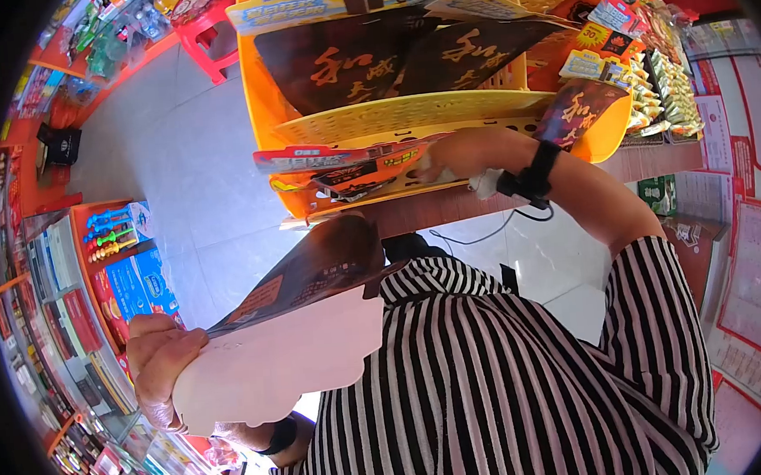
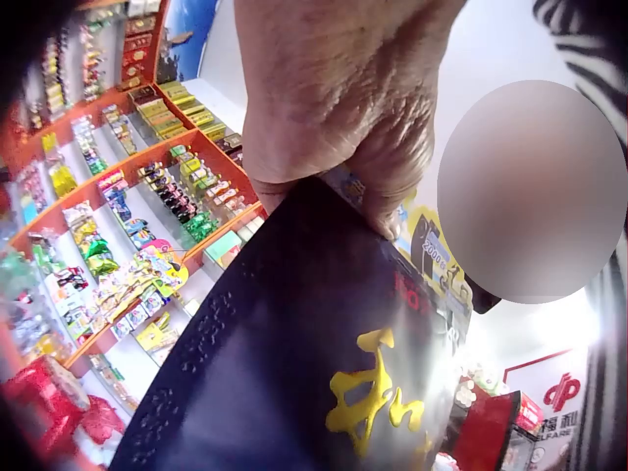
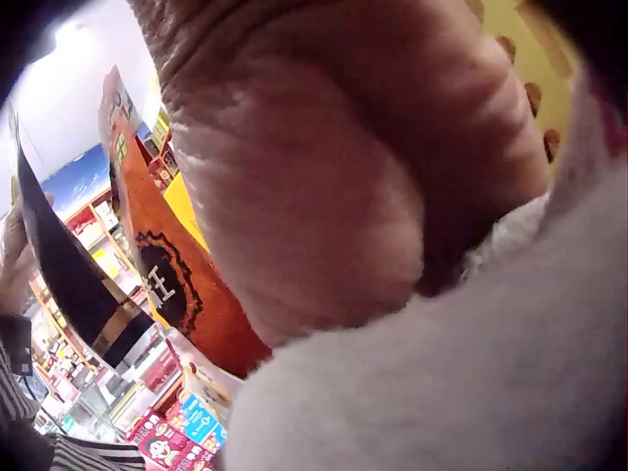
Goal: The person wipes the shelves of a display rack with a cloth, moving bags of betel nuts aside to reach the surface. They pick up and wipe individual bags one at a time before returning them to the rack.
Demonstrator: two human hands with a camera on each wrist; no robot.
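My left hand pinches the top edge of a black packet with gold characters, together with a pale scalloped card. Both hang in front of the striped shirt, the card's blank side showing in the head view. My right hand reaches into the front slot of a yellow plastic rack, beside an orange-and-black packet. A crumpled white cloth is tucked under its palm and sticks out near the wrist. Its fingertips are largely hidden in the slot.
More black packets stand in the rack's rear compartments, with another black packet at its right end. Small snack packs hang at the right. A cable loops below the counter edge. Stocked shelves line the left; a red stool stands behind.
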